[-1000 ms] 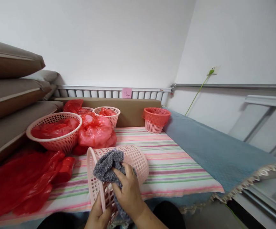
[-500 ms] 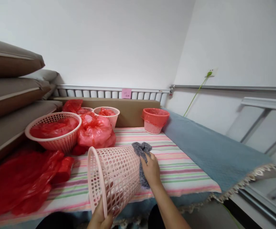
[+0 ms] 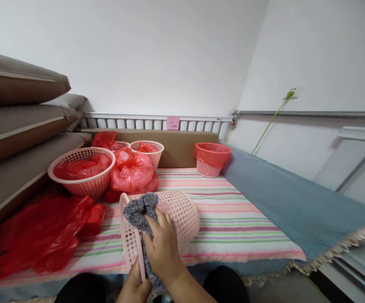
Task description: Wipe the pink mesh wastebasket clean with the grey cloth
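Since the frame half a second ago, the grey fuzzy cloth [image 3: 142, 208] and the right hand [image 3: 165, 248] have moved from the base end of the pale pink perforated plastic basket [image 3: 184, 219] to its rim end. The basket lies on its side near the front edge of the striped fabric sheet [image 3: 233, 210], mouth towards the left.

It should be light for its bulk and fairly stiff, with some give in the thin lattice wall; being round, it could roll or twist if let go. The thick rim looks the surest hold, and the left hand [image 3: 134, 286] grips it at the lower side. The cloth looks soft and limp, likely to bunch or snag in the holes; it is best held flat under spread fingers. The right hand has it gathered and pressed to the basket, fingers slightly parted.

The stack of grey-brown cushions [image 3: 21, 122] is cut off at the left. The knotted red plastic bag [image 3: 133, 172] partly covers the baskets behind it, and its contents cannot be made out. The basket's inside and the left fingertips are mostly hidden. Writing on the pink paper note [image 3: 173, 123] is too small to read.
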Demonstrator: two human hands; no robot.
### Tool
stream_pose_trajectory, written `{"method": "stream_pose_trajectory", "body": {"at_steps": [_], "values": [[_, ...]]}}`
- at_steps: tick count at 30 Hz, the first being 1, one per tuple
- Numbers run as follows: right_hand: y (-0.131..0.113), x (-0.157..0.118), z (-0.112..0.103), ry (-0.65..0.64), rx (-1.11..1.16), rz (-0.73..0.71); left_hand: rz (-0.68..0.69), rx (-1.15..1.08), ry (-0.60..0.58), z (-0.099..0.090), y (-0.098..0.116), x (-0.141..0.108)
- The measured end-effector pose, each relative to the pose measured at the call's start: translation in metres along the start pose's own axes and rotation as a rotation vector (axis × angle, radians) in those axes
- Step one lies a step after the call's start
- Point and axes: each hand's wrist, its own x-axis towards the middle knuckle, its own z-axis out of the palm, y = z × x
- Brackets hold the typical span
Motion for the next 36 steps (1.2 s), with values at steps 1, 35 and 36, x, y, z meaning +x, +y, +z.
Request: {"method": "stream_pose_trajectory", "body": {"at_steps": [1, 35, 36], "values": [[0.005, 0.000, 0.001, 0.006, -0.010, -0.009, 0.001, 0.006, -0.016, 0.000, 0.000, 0.000], [0.103, 0.005, -0.008, 0.166, -0.334, 0.156, -0.100, -0.078, 0.044, 0.016, 0.039, 0.008], [0.087, 0.007, -0.006, 0.140, -0.302, 0.140, -0.091, -0.059, 0.038, 0.016, 0.039, 0.008]]}}
